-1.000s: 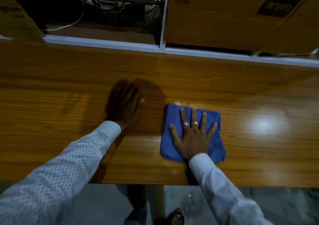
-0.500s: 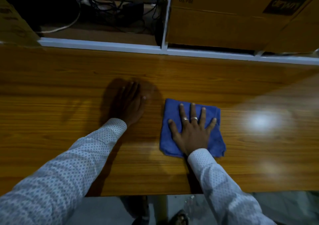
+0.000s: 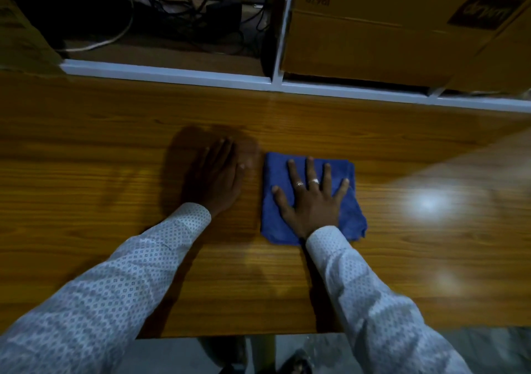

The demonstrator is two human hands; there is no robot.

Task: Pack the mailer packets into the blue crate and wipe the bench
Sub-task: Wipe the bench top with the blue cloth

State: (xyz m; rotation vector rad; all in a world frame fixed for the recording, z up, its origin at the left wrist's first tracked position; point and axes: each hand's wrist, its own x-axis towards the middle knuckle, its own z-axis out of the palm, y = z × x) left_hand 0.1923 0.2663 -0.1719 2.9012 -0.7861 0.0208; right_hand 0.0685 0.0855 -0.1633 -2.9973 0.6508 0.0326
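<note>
Five spread fingers (image 3: 309,169) pin the blue cloth (image 3: 277,215) to the bench (image 3: 86,201): that is the right hand (image 3: 311,201), laid palm down and flat, nothing curled, nothing pinched, simply pressing the fabric onto the wood. Two rings (image 3: 313,181) sit on the middle fingers of that hand. The cloth under it is a deep blue, soft-looking, folded into a rough square with a ragged lower right corner poking out beyond the wrist, and it lies on the bench top, nearer the front edge than the back.

Just beside the cloth's left edge, not touching it, the left hand (image 3: 218,178) lies flat on the bare wood, fingers together and pointing away from the body, open and holding nothing. It sits in shadow, with a dark patch of shade around it. Both arms come in from the near edge in white patterned sleeves (image 3: 143,273), cuffs at the wrists.

Out to the right of the pressing hand, the glossy wood-grain surface throws back a bright light glare (image 3: 428,202). Beyond the fingertips, past the bench's far edge, a white shelf frame (image 3: 172,72) runs across; behind it on the left is a tangle of dark cables (image 3: 178,9), and on the right stands a cardboard box (image 3: 388,29). No mailer packets or crate are in view.
</note>
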